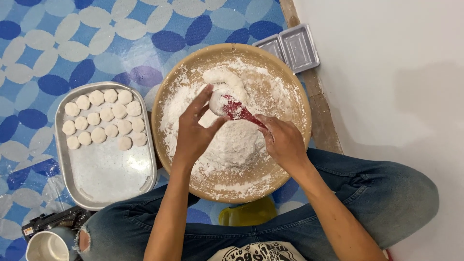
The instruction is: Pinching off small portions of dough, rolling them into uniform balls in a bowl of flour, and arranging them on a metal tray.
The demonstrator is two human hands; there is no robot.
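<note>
My left hand (193, 130) pinches the end of a floured white dough roll (227, 82) over a round wooden tray (290, 82) dusted with flour. My right hand (282, 140) grips a red scraper (239, 111) whose blade presses against the dough where the left fingers hold it. A mound of flour (237, 142) lies in the middle of the tray, under both hands. To the left, a rectangular metal tray (106, 169) carries several small round dough pieces (104, 118) set in rows at its far end.
A small metal mould with two compartments (290, 47) lies beyond the round tray near a white wall. A white cup (46, 246) and a dark device (50, 220) sit by my left knee. A yellow object (249, 212) shows under the tray. The floor covering is blue-patterned.
</note>
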